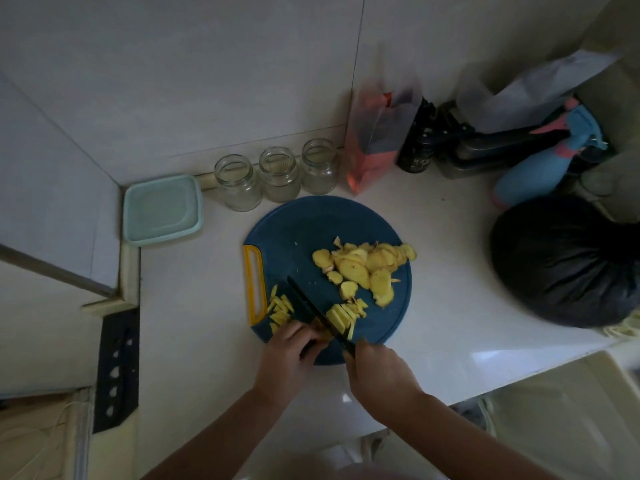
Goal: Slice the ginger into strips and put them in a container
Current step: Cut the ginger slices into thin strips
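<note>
A round blue cutting board [311, 223] with a yellow handle lies on the white counter. A heap of yellow ginger slices [367, 268] sits on its right half. Cut ginger strips [280, 310] lie at the board's left edge, and more strips [344, 315] lie just right of the blade. My right hand [377, 372] grips the handle of a black knife [311, 310], whose blade runs diagonally up-left across the board. My left hand [287, 351] has curled fingers pressing on ginger by the blade; the piece under them is mostly hidden. A pale green lidded container [162, 209] stands at the back left.
Three glass jars [280, 174] without lids stand behind the board. A plastic bag [377, 140], a dark bottle [415, 147], a blue spray bottle [540, 168] and a black bag [561, 265] crowd the right side. A black knife holder [116, 372] hangs left.
</note>
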Action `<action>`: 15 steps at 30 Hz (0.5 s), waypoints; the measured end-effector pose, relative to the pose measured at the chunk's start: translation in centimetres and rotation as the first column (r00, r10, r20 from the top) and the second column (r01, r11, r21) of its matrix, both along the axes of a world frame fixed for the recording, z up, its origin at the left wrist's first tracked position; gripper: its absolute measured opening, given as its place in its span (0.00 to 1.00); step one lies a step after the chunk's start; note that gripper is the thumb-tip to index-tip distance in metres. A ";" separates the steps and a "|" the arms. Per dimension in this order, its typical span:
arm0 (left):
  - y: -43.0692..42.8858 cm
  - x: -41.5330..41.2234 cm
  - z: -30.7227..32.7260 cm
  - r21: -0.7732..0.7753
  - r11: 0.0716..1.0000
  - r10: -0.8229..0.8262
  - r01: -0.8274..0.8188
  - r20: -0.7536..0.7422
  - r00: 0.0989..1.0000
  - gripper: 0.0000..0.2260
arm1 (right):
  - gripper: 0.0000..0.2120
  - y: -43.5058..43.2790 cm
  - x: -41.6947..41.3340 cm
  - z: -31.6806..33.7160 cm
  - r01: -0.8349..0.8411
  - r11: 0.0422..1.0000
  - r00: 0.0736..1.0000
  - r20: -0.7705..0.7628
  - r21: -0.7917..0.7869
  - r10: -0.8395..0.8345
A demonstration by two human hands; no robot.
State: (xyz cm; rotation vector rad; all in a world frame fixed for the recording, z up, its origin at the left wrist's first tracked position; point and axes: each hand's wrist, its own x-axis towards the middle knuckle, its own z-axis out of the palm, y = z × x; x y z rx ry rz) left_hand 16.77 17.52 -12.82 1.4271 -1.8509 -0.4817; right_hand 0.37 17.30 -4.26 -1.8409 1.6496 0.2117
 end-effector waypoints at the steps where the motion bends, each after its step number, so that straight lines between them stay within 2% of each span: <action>1: 0.0 0.0 -0.1 0.000 1.000 0.001 -0.001 -0.002 1.000 0.06 | 0.14 -0.1 0.1 -0.2 -0.009 1.000 1.000 -0.006 0.008 0.009; 6: -0.1 0.1 -0.4 -0.008 1.000 -0.011 0.010 -0.017 1.000 0.04 | 0.14 -0.3 0.6 -1.2 0.020 0.999 1.000 0.012 0.026 -0.020; 15: 0.1 0.1 -0.2 -0.004 1.000 -0.015 0.015 -0.030 0.999 0.05 | 0.16 -1.5 2.2 -1.6 0.115 0.993 0.991 0.069 -0.023 -0.113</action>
